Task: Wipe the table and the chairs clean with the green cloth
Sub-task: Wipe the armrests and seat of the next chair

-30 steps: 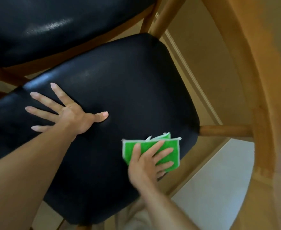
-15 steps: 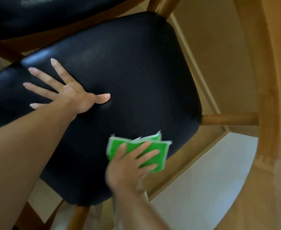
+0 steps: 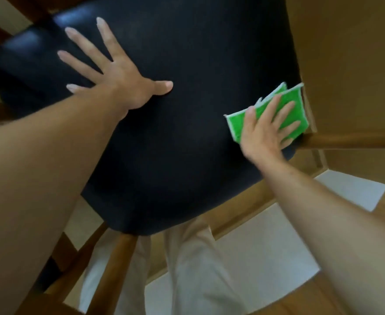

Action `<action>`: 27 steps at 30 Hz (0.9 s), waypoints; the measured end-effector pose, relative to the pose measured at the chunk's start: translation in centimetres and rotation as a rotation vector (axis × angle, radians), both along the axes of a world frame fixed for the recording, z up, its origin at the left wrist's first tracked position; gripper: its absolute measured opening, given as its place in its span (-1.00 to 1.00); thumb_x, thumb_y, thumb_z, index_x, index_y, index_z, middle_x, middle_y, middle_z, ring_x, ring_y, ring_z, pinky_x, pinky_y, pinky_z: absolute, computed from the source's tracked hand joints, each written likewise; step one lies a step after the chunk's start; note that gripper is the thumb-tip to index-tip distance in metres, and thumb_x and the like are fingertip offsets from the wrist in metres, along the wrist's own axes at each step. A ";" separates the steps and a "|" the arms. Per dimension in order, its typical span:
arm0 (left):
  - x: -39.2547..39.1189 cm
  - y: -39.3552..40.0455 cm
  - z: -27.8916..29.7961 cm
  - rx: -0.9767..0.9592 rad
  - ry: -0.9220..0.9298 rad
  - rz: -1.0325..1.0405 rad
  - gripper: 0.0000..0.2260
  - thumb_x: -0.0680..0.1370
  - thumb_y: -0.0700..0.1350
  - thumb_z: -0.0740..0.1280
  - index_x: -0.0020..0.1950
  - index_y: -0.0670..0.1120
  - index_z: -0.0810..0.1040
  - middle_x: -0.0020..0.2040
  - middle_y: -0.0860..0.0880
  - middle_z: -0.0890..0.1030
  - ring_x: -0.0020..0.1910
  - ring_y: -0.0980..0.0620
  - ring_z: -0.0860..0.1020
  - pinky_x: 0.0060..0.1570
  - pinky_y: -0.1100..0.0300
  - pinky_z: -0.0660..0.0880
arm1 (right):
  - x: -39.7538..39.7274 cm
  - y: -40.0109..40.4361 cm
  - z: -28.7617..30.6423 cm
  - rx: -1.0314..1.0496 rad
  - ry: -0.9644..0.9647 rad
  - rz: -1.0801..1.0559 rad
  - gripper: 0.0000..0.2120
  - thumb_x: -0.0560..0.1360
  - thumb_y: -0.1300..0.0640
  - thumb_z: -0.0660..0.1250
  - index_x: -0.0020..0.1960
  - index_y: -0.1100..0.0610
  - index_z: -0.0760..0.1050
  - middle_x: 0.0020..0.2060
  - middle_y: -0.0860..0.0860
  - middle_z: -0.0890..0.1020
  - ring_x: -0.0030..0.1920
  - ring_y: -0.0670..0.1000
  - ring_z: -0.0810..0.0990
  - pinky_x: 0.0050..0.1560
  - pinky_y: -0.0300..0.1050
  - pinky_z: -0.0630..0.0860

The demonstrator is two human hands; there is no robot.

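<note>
Left hand [image 3: 121,83] lay flat, fingers spread wide, on black chair seat [image 3: 187,144]. Right hand [image 3: 264,130] pressed green cloth [image 3: 239,125] with straight fingers at seat's right edge.

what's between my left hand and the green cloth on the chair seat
Only bare black seat, in the head view: nothing lies between the left hand and the green cloth under your right hand.

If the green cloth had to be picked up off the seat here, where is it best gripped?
Probably at the cloth's bare left corner, coming from the left over the seat. The right hand lies flat on the rest, and the right edge sits at the seat's rim. It is thin and folded, so pinch the layers together.
</note>
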State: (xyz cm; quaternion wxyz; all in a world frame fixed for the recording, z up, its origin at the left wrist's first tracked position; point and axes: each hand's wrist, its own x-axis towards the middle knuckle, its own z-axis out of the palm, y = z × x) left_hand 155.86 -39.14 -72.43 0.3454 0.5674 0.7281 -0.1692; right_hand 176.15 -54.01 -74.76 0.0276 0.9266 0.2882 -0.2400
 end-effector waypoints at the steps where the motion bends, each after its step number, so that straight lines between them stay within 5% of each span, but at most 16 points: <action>1: 0.0 -0.7 0.2 -0.009 -0.048 0.008 0.17 0.31 0.36 0.44 0.52 0.08 -0.39 0.51 -0.19 -0.43 0.47 -0.30 -0.36 0.34 -0.41 -0.18 | 2.3 0.3 0.0 -0.013 0.004 0.036 -0.33 0.59 -0.26 -0.13 0.57 0.00 -0.28 0.55 0.08 -0.27 0.49 0.35 -0.29 0.42 0.39 -0.19; 7: -2.9 -0.4 1.0 0.059 -0.075 -0.075 -0.13 0.50 0.01 0.42 0.58 0.09 -0.14 0.58 -0.09 -0.22 0.54 -0.23 -0.17 0.40 -0.28 0.16 | -5.8 -3.2 -1.1 0.051 -0.107 0.180 -0.35 0.59 -0.22 -0.17 0.58 0.09 -0.15 0.56 0.20 -0.09 0.49 0.41 -0.12 0.41 0.43 -0.05; 10: -4.7 0.3 2.9 0.148 -0.070 -0.156 -0.48 0.57 -0.08 0.32 0.50 -0.09 0.26 0.44 -0.18 0.35 0.30 -0.23 0.41 0.11 0.00 0.47 | -13.3 -7.6 -0.1 0.025 -0.028 0.625 -0.37 0.61 -0.20 -0.08 0.58 0.06 -0.06 0.54 0.25 0.02 0.47 0.48 -0.04 0.38 0.48 -0.03; 14: -7.6 1.6 4.4 0.124 -0.081 -0.121 -0.68 0.58 -0.05 0.30 0.27 -0.18 0.52 0.15 -0.20 0.59 0.09 -0.21 0.57 0.04 -0.06 0.53 | -18.1 -11.2 0.2 0.025 0.123 1.155 -0.41 0.58 -0.20 0.01 0.56 -0.03 0.06 0.54 0.17 0.11 0.47 0.42 0.02 0.38 0.47 0.02; 18: -8.8 1.2 3.5 0.051 0.202 -0.314 -0.68 0.61 -0.03 0.25 0.17 -0.28 0.50 0.01 -0.28 0.54 -0.03 -0.30 0.54 -0.36 0.02 0.35 | -14.6 -8.7 -0.2 0.123 0.192 1.370 -0.48 0.57 -0.16 0.11 0.51 -0.09 0.25 0.51 0.01 0.27 0.48 0.26 0.22 0.39 0.29 0.15; 20: -8.8 0.7 3.0 -0.056 0.271 -0.367 -0.75 0.59 -0.08 0.29 0.10 -0.27 0.49 -0.13 -0.25 0.49 -0.12 -0.28 0.53 -0.31 0.00 0.37 | -12.3 -5.7 -0.8 0.180 0.132 1.305 -0.48 0.57 -0.14 0.10 0.51 -0.06 0.25 0.50 0.00 0.29 0.47 0.23 0.26 0.37 0.31 0.19; 24: -8.5 0.0 1.8 -0.234 0.304 -0.382 -0.80 0.57 -0.09 0.31 -0.15 -0.15 0.35 -0.29 -0.14 0.37 -0.28 -0.17 0.43 -0.16 -0.04 0.45 | -8.3 4.0 -1.8 0.190 -0.051 0.789 -0.40 0.59 -0.15 0.00 0.57 0.04 0.07 0.56 0.07 0.11 0.52 0.27 0.05 0.40 0.41 -0.06; 27: -8.3 -0.4 0.8 -0.284 0.291 -0.396 -0.82 0.56 -0.07 0.32 0.08 -0.15 0.46 -0.25 -0.14 0.38 -0.14 -0.20 0.46 -0.07 -0.07 0.44 | -6.9 10.7 -1.7 0.193 -0.104 0.477 -0.39 0.60 -0.14 -0.09 0.58 0.06 -0.06 0.57 0.09 -0.03 0.53 0.29 -0.09 0.44 0.39 -0.11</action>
